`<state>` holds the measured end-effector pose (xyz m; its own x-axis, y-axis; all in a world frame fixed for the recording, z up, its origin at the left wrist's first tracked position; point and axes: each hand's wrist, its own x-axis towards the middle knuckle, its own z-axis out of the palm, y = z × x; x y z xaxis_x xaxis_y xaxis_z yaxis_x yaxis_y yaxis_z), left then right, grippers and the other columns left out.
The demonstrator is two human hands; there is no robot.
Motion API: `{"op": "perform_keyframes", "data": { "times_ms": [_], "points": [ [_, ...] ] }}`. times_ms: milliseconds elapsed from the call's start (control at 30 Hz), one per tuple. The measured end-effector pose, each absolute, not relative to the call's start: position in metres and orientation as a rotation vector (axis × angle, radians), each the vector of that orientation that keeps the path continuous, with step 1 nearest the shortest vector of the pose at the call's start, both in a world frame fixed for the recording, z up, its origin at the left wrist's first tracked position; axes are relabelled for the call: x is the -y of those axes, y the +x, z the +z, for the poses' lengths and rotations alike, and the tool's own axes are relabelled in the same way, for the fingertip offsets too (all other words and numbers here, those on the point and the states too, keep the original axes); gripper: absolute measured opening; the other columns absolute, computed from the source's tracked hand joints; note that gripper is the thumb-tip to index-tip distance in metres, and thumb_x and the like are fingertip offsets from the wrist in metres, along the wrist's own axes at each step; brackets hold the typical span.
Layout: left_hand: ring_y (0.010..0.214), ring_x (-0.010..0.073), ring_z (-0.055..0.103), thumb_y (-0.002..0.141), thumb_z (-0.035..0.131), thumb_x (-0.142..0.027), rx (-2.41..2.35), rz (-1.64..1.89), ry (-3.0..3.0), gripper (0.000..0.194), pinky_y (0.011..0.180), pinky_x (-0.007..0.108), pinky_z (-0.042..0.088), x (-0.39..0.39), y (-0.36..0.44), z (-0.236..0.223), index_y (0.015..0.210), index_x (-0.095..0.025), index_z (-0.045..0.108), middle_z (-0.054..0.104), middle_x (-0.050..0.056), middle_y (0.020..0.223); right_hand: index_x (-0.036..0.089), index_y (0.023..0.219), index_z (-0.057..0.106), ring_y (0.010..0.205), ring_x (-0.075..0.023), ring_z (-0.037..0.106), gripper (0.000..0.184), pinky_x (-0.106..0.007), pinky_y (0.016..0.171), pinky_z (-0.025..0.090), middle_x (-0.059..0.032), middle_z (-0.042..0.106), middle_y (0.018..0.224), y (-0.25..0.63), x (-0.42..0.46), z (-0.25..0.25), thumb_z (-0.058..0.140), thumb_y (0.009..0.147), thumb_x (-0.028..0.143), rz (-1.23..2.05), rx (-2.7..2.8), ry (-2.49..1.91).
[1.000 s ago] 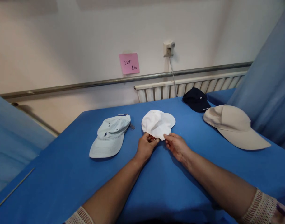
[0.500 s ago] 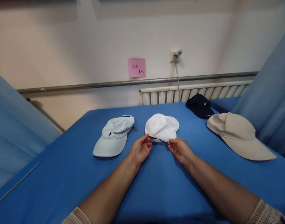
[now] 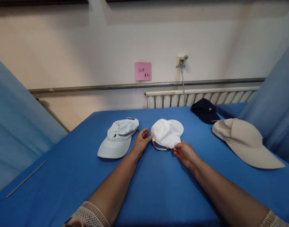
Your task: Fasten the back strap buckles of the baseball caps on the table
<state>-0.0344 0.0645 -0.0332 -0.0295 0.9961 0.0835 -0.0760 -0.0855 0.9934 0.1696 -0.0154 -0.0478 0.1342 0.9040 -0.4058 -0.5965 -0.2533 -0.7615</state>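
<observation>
A white baseball cap (image 3: 166, 132) lies on the blue-covered table (image 3: 149, 189), its back strap facing me and its brim pointing away to the right. My right hand (image 3: 184, 153) pinches the cap's near right edge between thumb and fingers. At the cap's left side is my left hand (image 3: 142, 141), fingers apart, the thumb close to the fabric. A pale blue cap (image 3: 118, 137) with a small dark logo rests left of that hand, brim towards me. To the right sit a beige cap (image 3: 245, 138) and, farther back, a navy cap (image 3: 204, 110).
A thin stick (image 3: 26, 179) lies along the table's left side. Blue curtains (image 3: 19, 126) hang at both sides. Behind the table are a metal rail (image 3: 116, 86), a radiator (image 3: 173, 99), a plugged socket (image 3: 181, 61) and a pink note (image 3: 143, 71) on the wall.
My left hand has let go of the white cap's near left edge and moved up along its left side, fingers opening. My right hand still grips its edge. The view has shifted slightly.
</observation>
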Motion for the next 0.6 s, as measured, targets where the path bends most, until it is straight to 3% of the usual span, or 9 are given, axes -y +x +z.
{"op": "perform_keyframes", "data": {
  "times_ms": [100,233,400,600],
  "points": [
    [0.087,0.0172,0.066,0.056,0.077,-0.012,-1.103,1.285,1.223,0.055,0.079,0.028,0.048,-0.071,-0.027,-0.042,0.109,-0.016,0.061,0.071,0.007,0.096,0.017,0.071,0.059,0.052,-0.0098,0.055,0.022,-0.020,0.047,0.047,-0.0005,0.063,0.063,0.166,0.017,-0.046,0.061,0.058,0.000,1.586,0.323,-0.957],
    [0.066,0.0139,0.063,0.060,0.073,-0.013,-1.160,1.275,1.237,0.042,0.067,0.025,0.047,-0.075,-0.023,-0.045,0.101,-0.014,0.063,0.068,0.001,0.073,0.019,0.078,0.062,0.054,-0.0092,0.056,0.032,-0.020,0.050,0.048,0.0013,0.064,0.070,0.163,0.019,-0.042,0.063,0.056,-0.005,1.651,0.284,-0.820],
    [0.076,0.0141,0.063,0.066,0.069,-0.018,-1.268,1.504,1.231,0.026,0.074,0.025,0.048,-0.069,-0.029,-0.033,0.092,-0.014,0.065,0.068,0.004,0.082,0.019,0.079,0.064,0.060,-0.0122,0.061,0.028,-0.023,0.058,0.053,-0.0008,0.067,0.074,0.155,0.023,-0.043,0.065,0.062,-0.003,1.670,0.302,-0.807],
    [0.085,0.0166,0.062,0.073,0.069,-0.031,-1.256,1.531,1.390,0.025,0.079,0.026,0.047,-0.050,-0.031,-0.022,0.094,-0.017,0.066,0.069,0.005,0.091,0.011,0.087,0.066,0.073,-0.0158,0.068,0.011,-0.024,0.066,0.055,-0.0104,0.070,0.083,0.146,0.041,-0.033,0.065,0.076,0.014,1.926,0.423,-0.866]
  ]
}}
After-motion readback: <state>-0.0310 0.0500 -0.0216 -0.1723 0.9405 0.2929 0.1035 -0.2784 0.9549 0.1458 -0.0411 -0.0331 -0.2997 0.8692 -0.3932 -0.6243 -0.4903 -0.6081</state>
